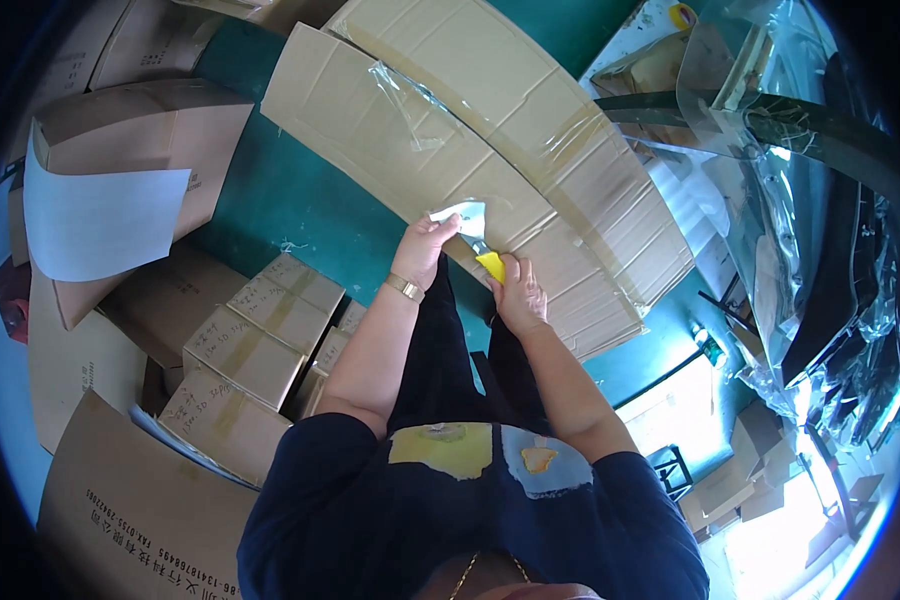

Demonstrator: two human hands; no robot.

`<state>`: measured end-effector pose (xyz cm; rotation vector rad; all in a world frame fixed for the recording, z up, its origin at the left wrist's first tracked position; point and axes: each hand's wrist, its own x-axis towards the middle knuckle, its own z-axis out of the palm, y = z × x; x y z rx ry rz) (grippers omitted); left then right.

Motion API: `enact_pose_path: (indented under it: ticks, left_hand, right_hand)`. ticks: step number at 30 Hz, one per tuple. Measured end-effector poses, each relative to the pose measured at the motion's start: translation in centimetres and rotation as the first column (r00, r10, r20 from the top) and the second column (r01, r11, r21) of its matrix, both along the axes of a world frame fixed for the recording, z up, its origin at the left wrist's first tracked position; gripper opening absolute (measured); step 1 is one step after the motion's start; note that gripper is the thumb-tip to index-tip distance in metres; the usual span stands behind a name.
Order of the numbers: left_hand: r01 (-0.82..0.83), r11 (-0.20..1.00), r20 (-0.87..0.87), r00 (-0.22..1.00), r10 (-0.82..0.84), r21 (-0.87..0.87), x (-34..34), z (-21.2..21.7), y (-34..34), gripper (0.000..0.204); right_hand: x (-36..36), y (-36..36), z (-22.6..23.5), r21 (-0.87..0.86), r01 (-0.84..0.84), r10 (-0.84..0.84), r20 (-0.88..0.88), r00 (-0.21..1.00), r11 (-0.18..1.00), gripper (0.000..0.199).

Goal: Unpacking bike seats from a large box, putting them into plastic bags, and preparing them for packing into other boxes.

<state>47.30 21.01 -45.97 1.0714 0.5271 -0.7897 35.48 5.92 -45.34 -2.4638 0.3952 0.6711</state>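
At the centre of the frame I saw a long flattened cardboard box (530,170), matte brown, creased and striped with glossy clear tape, lying on the green floor (290,200). My right hand (522,292) was closed on a yellow-handled scraper (482,250), its blade against the box edge. My left hand (425,245) pinched a loose strip of tape (458,212). Small taped cartons (260,330) sat at lower left.

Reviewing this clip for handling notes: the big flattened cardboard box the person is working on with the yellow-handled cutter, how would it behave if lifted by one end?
The flattened cardboard box would probably sag or fold at its creases rather than stay rigid, since it lies as a long, thin sheet. It likely feels light for its size. The glossy tape strips may be slippery under a hand. The right hand holds the cutter; the left hand holds a loose piece at the box edge.
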Motion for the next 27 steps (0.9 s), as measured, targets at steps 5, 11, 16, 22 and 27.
enact_pose_path:
  ticks: [5, 11, 16, 22, 27]
  left_hand:
    - [-0.493, 0.692, -0.105, 0.846, 0.523, -0.528, 5.5, 0.2, 5.3, 0.021]
    - [-0.4, 0.916, 0.458, 0.818, 0.347, 0.022, 17.2, 5.9, 9.0, 0.023]
    - [0.064, 0.849, 0.172, 0.969, -0.179, 0.525, 15.3, 0.8, -0.6, 0.031]
    - [-0.071, 0.667, 0.255, 0.95, -0.183, 0.742, 14.9, -5.2, -3.7, 0.028]
    - [-0.32, 0.898, 0.128, 0.947, 0.294, 0.303, 16.7, -2.7, -2.9, 0.016]
  right_hand:
    - [-1.7, -4.4, -2.0, -0.218, 0.246, -0.256, -0.019, 0.967, 0.945, 0.047]
    - [-0.5, -8.0, 1.6, 0.108, 0.113, -0.134, 0.206, 0.969, 0.988, 0.043]
    - [2.2, -7.4, 0.8, 0.206, 0.319, -0.36, 0.212, 0.908, 0.925, 0.038]
    - [11.5, -4.0, 4.3, 0.405, 0.372, -0.461, 0.146, 0.875, 0.835, 0.037]
    - [18.2, -4.1, 4.7, 0.551, 0.393, -0.564, 0.178, 0.806, 0.736, 0.037]
